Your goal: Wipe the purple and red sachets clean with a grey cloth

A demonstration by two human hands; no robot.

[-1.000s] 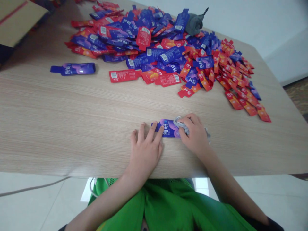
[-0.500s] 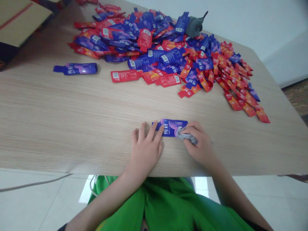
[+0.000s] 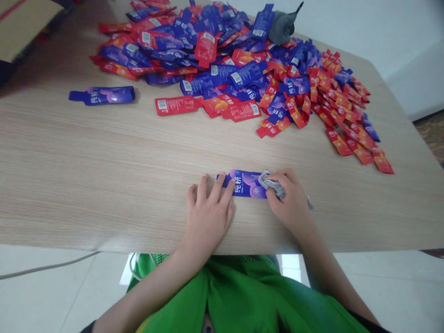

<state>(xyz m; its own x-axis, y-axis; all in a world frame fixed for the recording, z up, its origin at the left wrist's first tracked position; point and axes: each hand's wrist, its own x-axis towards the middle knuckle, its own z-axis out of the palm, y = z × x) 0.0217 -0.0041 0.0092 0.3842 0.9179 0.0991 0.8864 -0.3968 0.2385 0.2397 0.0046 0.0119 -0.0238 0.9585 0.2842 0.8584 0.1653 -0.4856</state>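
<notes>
A flat blue-purple pouch with white lettering lies on the table before me, its narrow neck to the left. My left hand rests palm down, fingers spread, with two fingertips on the neck end of the pouch. In my right hand is a crumpled grey cloth, pinched and pressed against the pouch's right end. A tail of the cloth sticks out beyond the right side of that hand. The pouch's far right edge is partly covered by the cloth and fingers.
A large heap of red and blue pouches spreads across the back of the table. One blue pouch lies apart at left. A dark grey bundle sits on the heap. A cardboard box stands at the back left.
The cloth in my right hand has shifted slightly up and right across the pouch, uncovering more of its printed surface. My left hand stays on the neck end. The whole view has tilted slightly.
</notes>
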